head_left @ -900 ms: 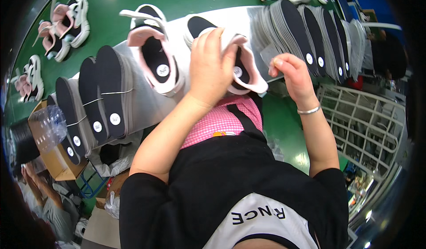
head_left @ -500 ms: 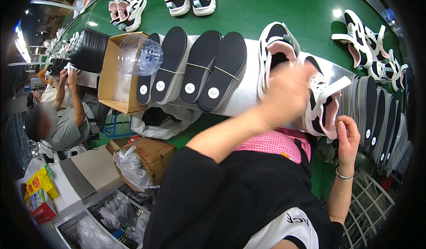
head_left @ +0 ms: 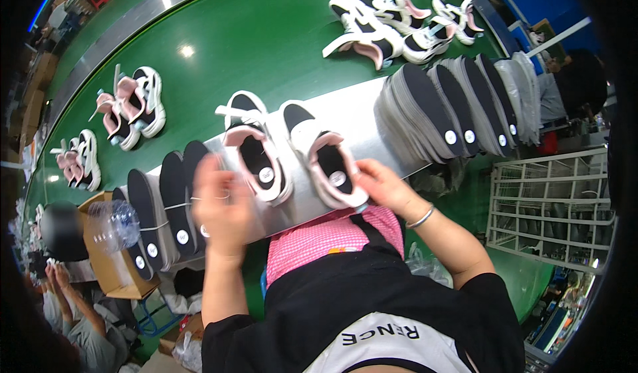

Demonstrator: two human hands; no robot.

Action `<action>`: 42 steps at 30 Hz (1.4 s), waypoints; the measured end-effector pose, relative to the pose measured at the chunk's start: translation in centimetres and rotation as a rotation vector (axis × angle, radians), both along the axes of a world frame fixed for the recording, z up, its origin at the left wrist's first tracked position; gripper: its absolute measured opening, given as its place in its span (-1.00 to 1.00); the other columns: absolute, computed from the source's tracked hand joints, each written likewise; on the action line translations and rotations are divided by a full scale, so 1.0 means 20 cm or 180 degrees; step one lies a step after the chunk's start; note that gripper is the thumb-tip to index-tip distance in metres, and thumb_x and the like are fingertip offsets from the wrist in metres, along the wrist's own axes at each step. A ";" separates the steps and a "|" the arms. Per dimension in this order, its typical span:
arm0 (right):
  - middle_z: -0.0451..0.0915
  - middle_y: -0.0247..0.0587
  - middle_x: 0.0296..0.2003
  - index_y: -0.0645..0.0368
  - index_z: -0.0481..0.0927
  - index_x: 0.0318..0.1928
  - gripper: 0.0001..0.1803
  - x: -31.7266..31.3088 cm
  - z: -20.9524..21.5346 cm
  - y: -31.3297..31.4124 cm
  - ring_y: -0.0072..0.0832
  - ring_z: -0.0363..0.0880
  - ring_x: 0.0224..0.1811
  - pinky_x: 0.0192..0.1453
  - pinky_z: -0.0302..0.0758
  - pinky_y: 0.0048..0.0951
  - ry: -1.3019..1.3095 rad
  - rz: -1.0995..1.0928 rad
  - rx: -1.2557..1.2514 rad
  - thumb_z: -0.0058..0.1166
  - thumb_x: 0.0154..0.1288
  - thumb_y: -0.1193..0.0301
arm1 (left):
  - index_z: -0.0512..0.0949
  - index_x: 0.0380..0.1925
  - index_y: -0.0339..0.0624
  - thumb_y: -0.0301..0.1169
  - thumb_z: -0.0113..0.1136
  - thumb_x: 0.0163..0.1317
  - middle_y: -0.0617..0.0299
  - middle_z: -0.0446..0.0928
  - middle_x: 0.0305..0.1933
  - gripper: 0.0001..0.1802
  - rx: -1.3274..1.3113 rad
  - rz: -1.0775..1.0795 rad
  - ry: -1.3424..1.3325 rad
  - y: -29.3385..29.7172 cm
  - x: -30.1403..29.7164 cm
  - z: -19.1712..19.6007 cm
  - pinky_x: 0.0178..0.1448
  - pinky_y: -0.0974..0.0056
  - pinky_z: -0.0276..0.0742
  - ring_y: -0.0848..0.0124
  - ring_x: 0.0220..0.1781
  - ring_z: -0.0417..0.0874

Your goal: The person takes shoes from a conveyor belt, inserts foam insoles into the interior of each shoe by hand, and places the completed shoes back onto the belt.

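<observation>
Two black, white and pink sneakers stand side by side in front of me, a left one (head_left: 243,135) and a right one (head_left: 300,131). Inside each lies a dark insole with a round white sticker at the heel. My right hand (head_left: 387,188) grips the right sneaker's collar near its heel, thumb and fingers at the edge. My left hand (head_left: 224,207) hovers just left of the left sneaker, in front of the banded insoles (head_left: 174,200); motion smears its fingers.
The sneakers rest on a metal ledge (head_left: 362,107) along a green conveyor belt (head_left: 226,47) carrying more sneakers (head_left: 362,27). Stacked insoles (head_left: 425,110) stand at right, beside a white wire rack (head_left: 548,207). At left are a cardboard box (head_left: 109,270), a clear plastic bottle (head_left: 114,225) and a co-worker (head_left: 90,320).
The view has turned to the right. My left hand has left the right sneaker and moved leftward past the left one. My right hand has come onto the right sneaker's collar.
</observation>
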State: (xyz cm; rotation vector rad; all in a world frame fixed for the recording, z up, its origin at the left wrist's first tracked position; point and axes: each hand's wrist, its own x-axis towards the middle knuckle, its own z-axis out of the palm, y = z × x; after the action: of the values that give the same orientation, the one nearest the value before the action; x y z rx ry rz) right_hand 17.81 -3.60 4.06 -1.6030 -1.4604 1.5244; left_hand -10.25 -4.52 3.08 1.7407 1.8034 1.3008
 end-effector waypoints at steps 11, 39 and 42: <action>0.47 0.00 -0.24 0.27 0.47 -0.08 -0.63 0.17 0.25 0.11 -0.27 0.49 -0.19 -0.10 0.42 -0.39 -0.1090 0.1308 0.0572 0.00 0.20 0.27 | 0.13 0.18 -0.14 -0.37 0.04 -0.04 -0.04 0.47 -0.25 -0.31 -0.1334 -0.0697 0.0904 0.34 0.39 0.03 -0.21 0.04 0.47 0.04 -0.26 0.54; 0.49 0.05 -0.19 0.12 0.59 -0.23 -0.65 0.72 0.23 1.82 -0.08 0.45 -0.10 0.01 0.38 -0.18 -0.4714 -0.0140 0.1582 0.04 0.05 0.17 | 0.42 -0.15 -0.22 -0.35 0.16 -0.06 0.04 0.29 0.08 -0.59 -0.0493 -0.0505 0.1047 0.48 0.53 -0.40 0.20 -0.04 -0.04 0.15 0.16 0.23; 0.54 -0.03 -0.20 0.12 0.56 -0.19 -0.62 0.83 0.20 1.96 -0.14 0.49 -0.10 0.01 0.35 -0.14 -0.4153 -0.0112 0.0869 0.08 0.01 0.19 | 0.43 -0.16 -0.22 -0.34 0.16 -0.07 0.05 0.29 0.08 -0.59 -0.0491 -0.0488 0.1095 0.49 0.54 -0.39 0.20 -0.05 -0.04 0.16 0.16 0.22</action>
State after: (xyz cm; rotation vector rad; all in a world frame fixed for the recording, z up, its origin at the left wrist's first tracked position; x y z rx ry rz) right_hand 34.37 35.61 7.97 -2.5188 -2.0370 0.0383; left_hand 0.47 5.20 -4.80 2.0638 1.8412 0.8176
